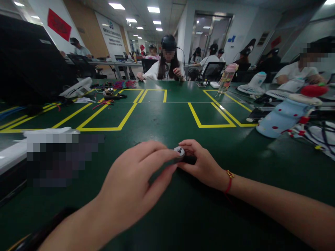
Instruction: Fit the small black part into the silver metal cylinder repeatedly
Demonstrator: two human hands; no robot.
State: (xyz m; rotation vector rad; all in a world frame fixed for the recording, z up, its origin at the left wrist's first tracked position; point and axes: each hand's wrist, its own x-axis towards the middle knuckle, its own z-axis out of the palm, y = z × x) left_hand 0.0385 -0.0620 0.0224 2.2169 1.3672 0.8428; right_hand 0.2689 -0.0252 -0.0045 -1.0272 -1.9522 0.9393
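Observation:
A small round part [179, 152] with a whitish face, dark marks and a darker side is held over the green table. My right hand [200, 163] closes around it from the right, with a red cord bracelet on the wrist. From the left, my left hand [138, 174] meets the same part, its index fingertip at the pale face and its thumb just below. The part's lower side is mostly hidden by the fingers, and I cannot make out its exact kind.
Yellow tape [217, 126] marks boxes on the green table [162, 118]. A blue spotted container [277, 116] and white fans [255, 85] stand at the right, a pink-lidded bottle [227, 78] farther back. Wires [123, 84] lie back left. A person [167, 66] sits opposite.

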